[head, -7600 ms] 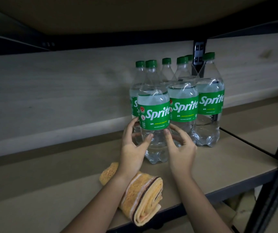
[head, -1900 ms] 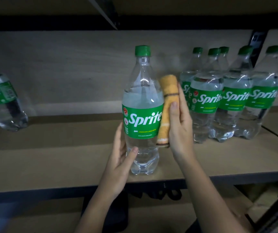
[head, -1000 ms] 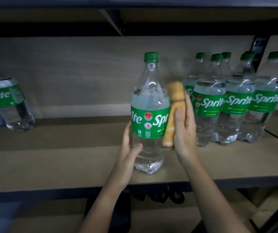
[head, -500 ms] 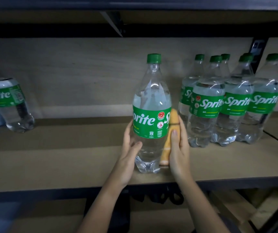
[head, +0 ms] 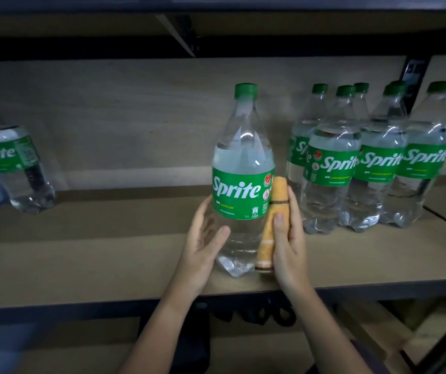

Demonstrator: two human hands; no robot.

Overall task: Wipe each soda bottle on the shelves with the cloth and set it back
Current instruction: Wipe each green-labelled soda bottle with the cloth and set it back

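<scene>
At frame centre, the left hand [head: 203, 244] cups a clear ribbed plastic Sprite bottle [head: 242, 184]; the right hand [head: 287, 238] presses a rolled orange terry cloth [head: 273, 222] against it.

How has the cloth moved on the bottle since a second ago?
Yes. The cloth slid down the held bottle, from beside the label's top to below it.

Both forearms reaching up and forward, converging. Left hand [head: 204, 244] palm inward, fingers wrapped round the bottle [head: 242, 179], thumb across its lower front. Right hand [head: 287, 238] upright, fingers extended, thumb pressed on the cloth [head: 273, 225], holding it against the bottle's right side.
</scene>
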